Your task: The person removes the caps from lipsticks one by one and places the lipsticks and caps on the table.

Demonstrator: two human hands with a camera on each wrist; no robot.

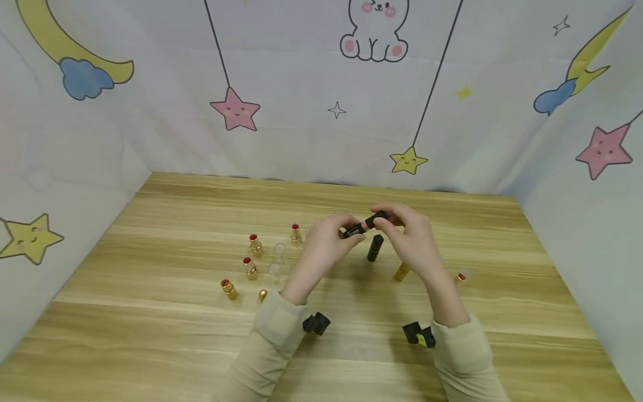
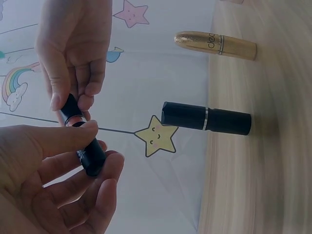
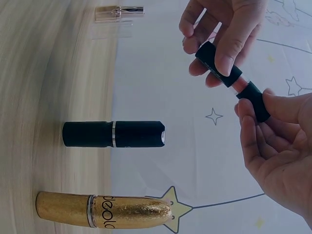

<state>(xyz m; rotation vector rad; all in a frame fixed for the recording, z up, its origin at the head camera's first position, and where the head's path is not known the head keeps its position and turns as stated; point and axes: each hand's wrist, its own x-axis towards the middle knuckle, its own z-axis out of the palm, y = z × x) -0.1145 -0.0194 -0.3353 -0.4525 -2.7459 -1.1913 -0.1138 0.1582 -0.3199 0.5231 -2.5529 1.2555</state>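
Observation:
Both hands meet in the air above the table on one black lipstick. My left hand (image 1: 327,239) pinches the lettered black piece (image 3: 218,63) between thumb and fingers. In my right hand (image 1: 413,237), the fingertips grip the plain black piece (image 3: 256,101). Between the two pieces shows a short pinkish-red stretch (image 3: 240,84), the rest of it hidden inside them. Below the hands, a closed black lipstick (image 1: 375,248) with a silver ring stands upright. Beside it, to the right, a gold lipstick (image 3: 122,210) with dark lettering also stands, partly covered by the right wrist in the head view.
On the left stand uncapped red lipsticks in gold bases, among them one at the back (image 1: 296,235) and one at the front (image 1: 229,289). Clear caps (image 1: 274,269) stand beside them, with a small gold piece (image 1: 263,295) near the left sleeve. Another red lipstick (image 1: 460,278) stands right.

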